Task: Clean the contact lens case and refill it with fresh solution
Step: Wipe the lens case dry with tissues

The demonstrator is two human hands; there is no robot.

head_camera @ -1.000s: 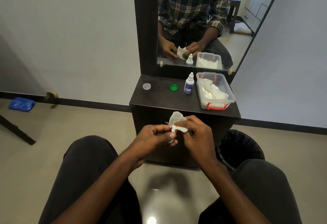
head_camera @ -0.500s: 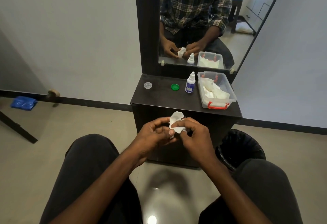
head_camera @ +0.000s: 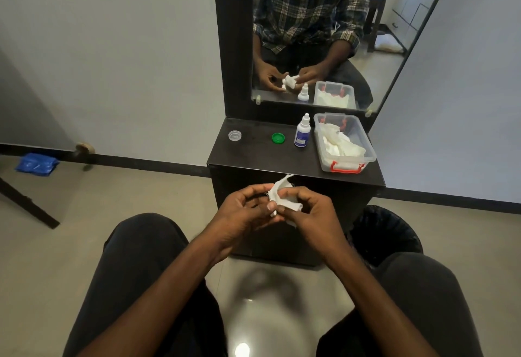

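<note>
My left hand [head_camera: 244, 212] and my right hand [head_camera: 311, 212] meet in front of the dark stand [head_camera: 262, 156], both closed around a crumpled white tissue [head_camera: 282, 196]. The lens case itself is hidden inside the tissue and fingers. On the stand lie a clear cap [head_camera: 235, 135] at the left and a green cap [head_camera: 278, 138] in the middle. A small white solution bottle [head_camera: 302, 131] with a blue label stands upright beside the green cap.
A clear plastic box [head_camera: 366, 142] with red clips holds white tissues at the stand's right end. A mirror [head_camera: 315, 32] rises behind it. A black bin [head_camera: 386, 232] stands on the floor at the right. A blue cloth [head_camera: 36, 162] lies by the left wall.
The tissue has been turned and re-gripped between my fingers; its free end now sticks up more to the right. My hands stay in the same place.
</note>
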